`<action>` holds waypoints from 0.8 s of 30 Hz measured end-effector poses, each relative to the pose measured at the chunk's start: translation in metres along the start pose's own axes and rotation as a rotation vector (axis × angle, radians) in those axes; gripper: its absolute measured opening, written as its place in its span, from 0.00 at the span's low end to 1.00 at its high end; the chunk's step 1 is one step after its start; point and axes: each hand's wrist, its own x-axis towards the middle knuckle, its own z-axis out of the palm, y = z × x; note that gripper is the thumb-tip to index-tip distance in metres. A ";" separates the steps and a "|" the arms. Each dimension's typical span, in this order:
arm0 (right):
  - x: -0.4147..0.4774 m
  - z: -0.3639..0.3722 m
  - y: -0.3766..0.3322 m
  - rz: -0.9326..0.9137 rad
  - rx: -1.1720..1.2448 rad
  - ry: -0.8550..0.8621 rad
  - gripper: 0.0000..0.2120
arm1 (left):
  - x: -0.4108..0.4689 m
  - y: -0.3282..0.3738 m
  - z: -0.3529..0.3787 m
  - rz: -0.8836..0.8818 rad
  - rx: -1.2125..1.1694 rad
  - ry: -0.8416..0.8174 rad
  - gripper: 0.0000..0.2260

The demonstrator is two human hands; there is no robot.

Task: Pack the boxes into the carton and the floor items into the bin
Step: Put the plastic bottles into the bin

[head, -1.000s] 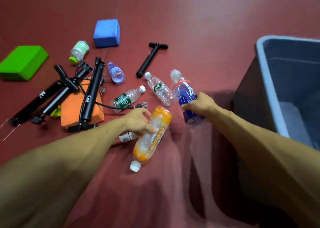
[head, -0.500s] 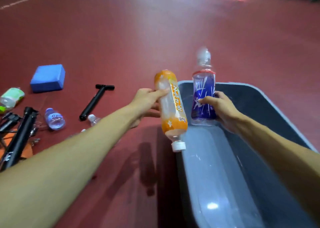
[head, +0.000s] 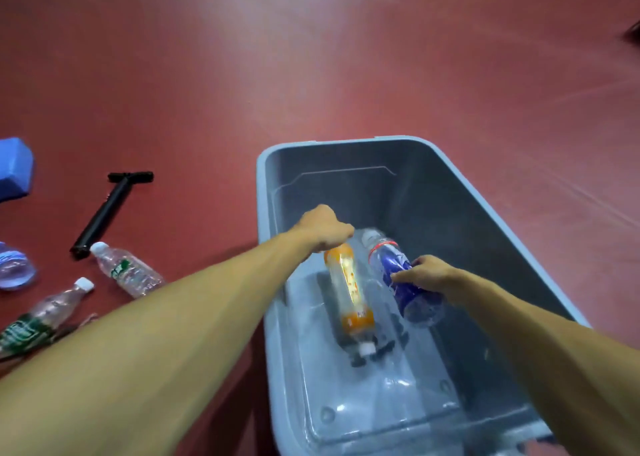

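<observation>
As it hangs inside the bin point(head: 264, 213), the left hand point(head: 323, 228) grips the orange bottle point(head: 349, 282). The right hand point(head: 426, 275) grips the blue bottle point(head: 389, 261).

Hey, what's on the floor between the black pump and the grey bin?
Nothing. In the head view, the stretch between the black pump and the grey bin is bare red floor.
</observation>
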 end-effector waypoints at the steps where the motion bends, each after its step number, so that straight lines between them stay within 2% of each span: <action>1: -0.001 -0.001 -0.002 -0.016 -0.030 0.007 0.14 | 0.001 -0.001 -0.004 0.034 -0.011 0.036 0.16; 3: -0.008 -0.005 -0.011 -0.063 -0.066 0.051 0.12 | -0.001 -0.003 -0.019 0.124 -0.052 0.125 0.20; 5: -0.017 -0.007 -0.029 -0.127 -0.070 0.125 0.07 | -0.003 -0.009 -0.039 0.204 -0.134 0.212 0.16; 8: -0.030 -0.003 -0.071 -0.300 -0.101 0.247 0.05 | -0.012 -0.030 -0.069 0.252 -0.298 0.330 0.12; 12: -0.053 0.020 -0.154 -0.527 -0.110 0.415 0.18 | -0.035 -0.080 -0.112 0.262 -0.340 0.480 0.10; 14: -0.068 0.037 -0.197 -0.582 -0.124 0.476 0.15 | -0.048 -0.116 -0.134 0.218 -0.330 0.511 0.07; 16: -0.083 0.063 -0.236 -0.605 -0.182 0.488 0.07 | -0.064 -0.158 -0.156 0.166 -0.297 0.476 0.05; 17: -0.090 0.080 -0.252 -0.619 -0.220 0.463 0.07 | -0.071 -0.179 -0.165 0.138 -0.279 0.450 0.05; 21: -0.101 0.163 -0.292 -0.697 -0.306 0.285 0.18 | -0.096 -0.263 -0.192 0.013 -0.032 0.368 0.09; 24: -0.096 0.226 -0.300 -0.699 -0.329 0.143 0.23 | -0.107 -0.320 -0.195 -0.026 0.195 0.145 0.14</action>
